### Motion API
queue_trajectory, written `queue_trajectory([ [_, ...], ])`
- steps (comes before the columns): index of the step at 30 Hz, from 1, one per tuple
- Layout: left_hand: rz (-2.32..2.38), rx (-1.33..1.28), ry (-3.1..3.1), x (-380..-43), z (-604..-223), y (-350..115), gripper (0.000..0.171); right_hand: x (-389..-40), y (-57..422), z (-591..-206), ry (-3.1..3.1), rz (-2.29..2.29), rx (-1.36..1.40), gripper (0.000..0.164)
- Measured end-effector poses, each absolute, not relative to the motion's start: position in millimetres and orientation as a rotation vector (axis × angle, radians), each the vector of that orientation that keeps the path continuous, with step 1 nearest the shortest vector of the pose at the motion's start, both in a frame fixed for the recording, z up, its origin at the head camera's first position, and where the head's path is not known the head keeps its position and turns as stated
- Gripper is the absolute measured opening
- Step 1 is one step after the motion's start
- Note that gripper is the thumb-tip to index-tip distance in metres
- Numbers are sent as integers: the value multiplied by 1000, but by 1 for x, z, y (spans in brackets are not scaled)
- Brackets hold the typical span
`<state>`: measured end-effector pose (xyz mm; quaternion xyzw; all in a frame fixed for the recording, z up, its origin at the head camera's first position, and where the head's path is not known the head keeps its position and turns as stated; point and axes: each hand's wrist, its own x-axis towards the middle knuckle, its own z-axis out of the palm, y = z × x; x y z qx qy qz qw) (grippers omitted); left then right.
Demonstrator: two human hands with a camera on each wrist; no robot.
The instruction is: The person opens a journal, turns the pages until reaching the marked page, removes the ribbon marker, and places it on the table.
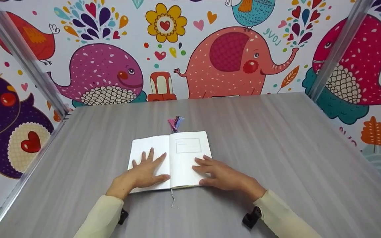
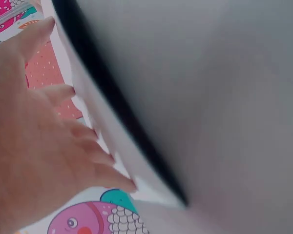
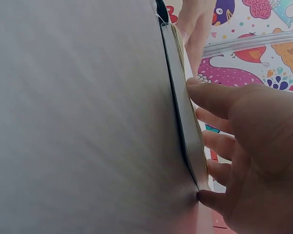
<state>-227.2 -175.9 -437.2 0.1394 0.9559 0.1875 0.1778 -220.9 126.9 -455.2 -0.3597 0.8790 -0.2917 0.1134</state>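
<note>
An open notebook (image 1: pixel 185 168) lies on the grey table, with a blank left page and a printed box at the top of the right page. My left hand (image 1: pixel 147 172) rests on the left page, fingers spread and thumb close to the spine. On the right page, my right hand (image 1: pixel 220 173) touches the paper with its fingertips near the outer edge. The right wrist view shows the notebook's page edges (image 3: pixel 183 97) beside those fingers. A pink and blue tassel (image 1: pixel 176 123) sticks out past the top of the spine, and a thin ribbon (image 1: pixel 172 198) trails from the bottom.
The grey wood-grain table (image 1: pixel 260 132) reaches back to walls printed with cartoon animals, among them an elephant (image 1: pixel 227 72). Metal posts (image 1: pixel 339 49) stand at the back corners. Dark wrist devices (image 1: pixel 252 218) sit at both sleeve cuffs.
</note>
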Motion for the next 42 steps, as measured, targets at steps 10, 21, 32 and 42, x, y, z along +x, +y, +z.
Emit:
queue_trajectory([
  [10, 507, 346, 2697, -239, -435, -158, 83, -222, 128, -454, 2570, -859, -1063, 53],
  [21, 535, 291, 2650, -245, -431, -153, 85, -222, 132, -451, 2569, -820, -1073, 60],
  [32, 548, 265, 2630, -244, -430, -153, 84, -223, 132, -451, 2565, -779, -1093, 66],
  [42, 588, 244, 2631, -239, -432, -153, 83, -226, 137, -448, 2471, -847, -1002, 61],
])
